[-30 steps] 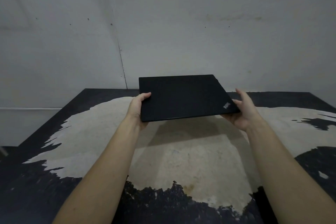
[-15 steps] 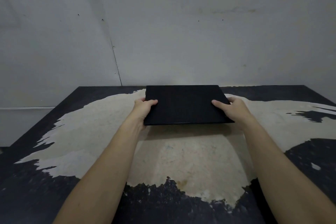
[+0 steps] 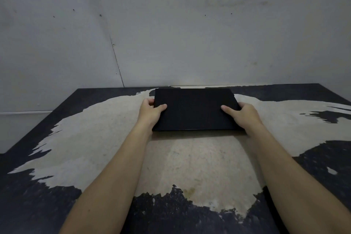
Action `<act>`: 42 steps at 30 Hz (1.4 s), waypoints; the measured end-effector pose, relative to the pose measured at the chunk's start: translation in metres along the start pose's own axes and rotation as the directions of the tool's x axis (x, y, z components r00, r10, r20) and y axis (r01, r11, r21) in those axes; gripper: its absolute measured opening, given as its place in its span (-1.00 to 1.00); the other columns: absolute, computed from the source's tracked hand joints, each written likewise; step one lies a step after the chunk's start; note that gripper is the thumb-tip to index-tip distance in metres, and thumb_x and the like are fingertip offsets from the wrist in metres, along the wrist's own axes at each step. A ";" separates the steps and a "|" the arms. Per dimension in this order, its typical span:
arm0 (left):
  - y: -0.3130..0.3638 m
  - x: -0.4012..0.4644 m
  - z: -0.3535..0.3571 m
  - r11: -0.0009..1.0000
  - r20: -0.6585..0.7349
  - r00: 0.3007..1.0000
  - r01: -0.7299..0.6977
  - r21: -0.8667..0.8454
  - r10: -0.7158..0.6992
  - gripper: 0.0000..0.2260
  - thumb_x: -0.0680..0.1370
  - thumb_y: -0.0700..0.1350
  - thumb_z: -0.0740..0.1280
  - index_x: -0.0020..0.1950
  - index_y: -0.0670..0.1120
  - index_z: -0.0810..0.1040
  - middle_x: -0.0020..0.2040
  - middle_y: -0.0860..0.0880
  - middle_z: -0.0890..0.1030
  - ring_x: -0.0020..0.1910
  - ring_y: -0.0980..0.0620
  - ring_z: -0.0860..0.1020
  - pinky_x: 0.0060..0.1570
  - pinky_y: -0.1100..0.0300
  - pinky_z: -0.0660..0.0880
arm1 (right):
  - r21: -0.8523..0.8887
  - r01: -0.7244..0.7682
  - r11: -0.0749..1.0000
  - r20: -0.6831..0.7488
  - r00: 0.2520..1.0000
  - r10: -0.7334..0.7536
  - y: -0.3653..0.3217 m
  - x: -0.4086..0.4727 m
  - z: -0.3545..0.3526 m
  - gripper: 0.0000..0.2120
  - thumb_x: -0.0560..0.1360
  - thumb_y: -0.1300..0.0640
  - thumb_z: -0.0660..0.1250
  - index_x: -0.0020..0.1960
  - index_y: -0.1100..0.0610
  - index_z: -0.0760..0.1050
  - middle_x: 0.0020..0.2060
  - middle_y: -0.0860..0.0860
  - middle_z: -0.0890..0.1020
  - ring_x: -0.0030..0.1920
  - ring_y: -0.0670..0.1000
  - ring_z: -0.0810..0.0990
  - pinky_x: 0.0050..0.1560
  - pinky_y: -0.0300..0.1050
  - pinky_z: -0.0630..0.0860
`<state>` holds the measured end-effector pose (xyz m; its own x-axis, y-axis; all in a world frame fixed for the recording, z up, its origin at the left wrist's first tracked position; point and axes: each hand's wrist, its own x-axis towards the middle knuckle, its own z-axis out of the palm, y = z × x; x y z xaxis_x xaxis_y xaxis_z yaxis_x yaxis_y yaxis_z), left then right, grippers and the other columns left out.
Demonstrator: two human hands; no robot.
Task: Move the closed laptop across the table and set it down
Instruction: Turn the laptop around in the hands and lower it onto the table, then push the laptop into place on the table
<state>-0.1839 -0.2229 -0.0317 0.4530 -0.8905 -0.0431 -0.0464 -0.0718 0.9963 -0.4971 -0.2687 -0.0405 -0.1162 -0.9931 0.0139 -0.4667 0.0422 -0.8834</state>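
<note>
A closed black laptop (image 3: 194, 109) lies flat and low over the far middle of the table (image 3: 98, 138), its back edge close to the wall. My left hand (image 3: 150, 113) grips its left edge, thumb on the lid and fingers under. My right hand (image 3: 242, 115) holds the right edge the same way, thumb on top. Only a thin shadow shows under the near edge, so I cannot tell whether the laptop rests fully on the table.
The tabletop is black with a large worn pale patch in the middle. A grey wall (image 3: 190, 34) stands right behind the table's far edge. The table's left edge (image 3: 38, 125) runs diagonally toward me.
The laptop has gone from tilted and raised above the table to flat and low near the far edge. Both hands moved forward and down with it, thumbs now on the lid.
</note>
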 end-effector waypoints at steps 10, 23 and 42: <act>-0.012 0.006 0.007 0.992 -0.008 1.000 0.010 0.124 -0.009 -0.76 0.53 -0.10 0.51 0.04 0.02 0.45 0.01 -0.02 0.67 -0.14 0.05 0.66 -0.35 0.21 0.54 | -0.360 -0.059 0.931 -0.102 0.995 0.024 0.003 0.004 0.003 -0.37 0.40 -0.43 0.37 0.19 0.05 0.62 0.12 0.09 0.58 0.33 0.23 0.43 0.28 0.21 0.44; -0.009 0.012 0.016 0.875 -0.048 0.999 0.038 0.483 -0.017 -0.81 0.52 0.05 0.47 -0.15 0.05 0.49 0.07 -0.08 0.68 0.21 -0.21 0.54 0.26 -0.12 0.50 | -0.496 -0.110 0.861 -0.109 0.992 0.064 0.005 0.010 0.004 -0.30 0.40 -0.48 0.31 0.19 0.09 0.62 0.25 0.12 0.50 0.35 0.26 0.35 0.29 0.20 0.37; 0.001 -0.054 0.034 0.481 0.534 0.828 -0.544 0.688 0.172 -0.37 0.39 0.38 0.44 0.40 0.15 0.56 0.40 0.03 0.47 0.42 -0.03 0.34 0.41 -0.09 0.33 | -0.481 0.439 0.759 0.488 0.853 -0.184 -0.018 -0.038 0.001 -0.06 0.24 -0.53 0.40 0.55 -0.21 0.35 0.62 -0.05 0.24 0.61 0.05 0.13 0.60 0.18 0.02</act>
<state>-0.2385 -0.1903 -0.0311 -0.1085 -0.9894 0.0962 -0.8811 0.1405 0.4516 -0.4838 -0.2319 -0.0256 0.4152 -0.9081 -0.0540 -0.8267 -0.3518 -0.4391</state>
